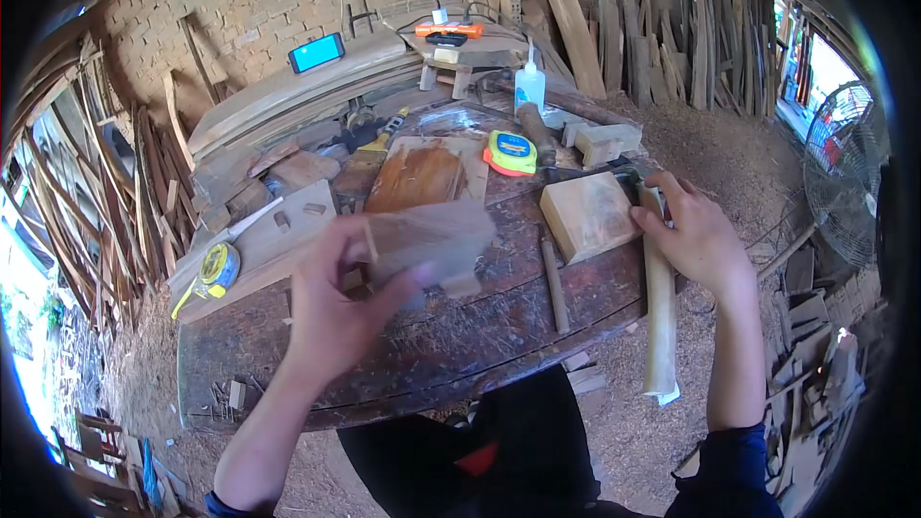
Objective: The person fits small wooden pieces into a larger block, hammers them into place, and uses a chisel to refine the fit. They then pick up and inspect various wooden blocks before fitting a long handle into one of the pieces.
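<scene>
My left hand [336, 293] grips a rectangular wooden block [427, 240] above the front of the workbench; the block is smeared by motion. At the right edge, my right hand [696, 230] has thumb and fingers closed around the upper part of a hammer's wooden handle [660, 326]. The handle sticks out past the bench edge, and its dark head is mostly hidden. Just left of that handle sits a pale squared wood block [587, 216]. A slim chisel-like rod [554, 283] lies between the two hands.
The worn workbench [460, 355] carries a yellow-green tape measure [509, 153], another tape measure [219, 269], a glue bottle [530, 86], a reddish-brown board [415, 177] and a phone [317, 54]. A fan [849, 168] stands at right; planks [662, 38] lean on the wall.
</scene>
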Tool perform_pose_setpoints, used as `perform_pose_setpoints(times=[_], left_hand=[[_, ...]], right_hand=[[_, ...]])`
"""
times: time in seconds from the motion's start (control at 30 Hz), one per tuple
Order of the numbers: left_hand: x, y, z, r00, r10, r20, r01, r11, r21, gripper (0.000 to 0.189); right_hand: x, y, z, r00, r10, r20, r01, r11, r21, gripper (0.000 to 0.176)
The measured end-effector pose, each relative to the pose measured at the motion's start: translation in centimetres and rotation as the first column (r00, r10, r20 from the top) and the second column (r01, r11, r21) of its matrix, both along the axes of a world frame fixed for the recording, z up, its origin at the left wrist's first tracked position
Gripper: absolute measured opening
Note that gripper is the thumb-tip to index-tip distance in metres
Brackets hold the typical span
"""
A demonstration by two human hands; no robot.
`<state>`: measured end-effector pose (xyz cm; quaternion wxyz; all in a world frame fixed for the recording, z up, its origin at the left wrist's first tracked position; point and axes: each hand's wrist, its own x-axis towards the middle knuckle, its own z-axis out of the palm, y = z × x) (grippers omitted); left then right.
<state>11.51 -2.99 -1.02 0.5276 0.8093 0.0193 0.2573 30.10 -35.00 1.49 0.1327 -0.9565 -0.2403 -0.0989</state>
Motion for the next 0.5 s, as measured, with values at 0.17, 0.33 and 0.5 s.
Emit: perform_pose_setpoints(times=[0.17,0.33,0.5], left_hand=[[0.9,-3.2,-1.9,0.987,-0.154,0.038,0.155,0.987,-0.042,0.047],[1.4,-3.8,-4.3,0.98,-0.186,0.065,0.185,0.982,0.027,0.047],[0.7,-2.4,-3.6,0.987,-0.164,0.004,0.159,0.962,0.221,0.05]], right_hand=[[0.3,-1.6,0.5,0.976,-0.005,-0.218,-0.001,1.0,-0.029,0.06],[0.6,-1.9,0.7,0.959,0.012,-0.285,-0.036,0.996,-0.078,0.072],[1.9,-2.7,-1.5,0.994,-0.006,-0.106,-0.003,0.997,-0.078,0.076]])
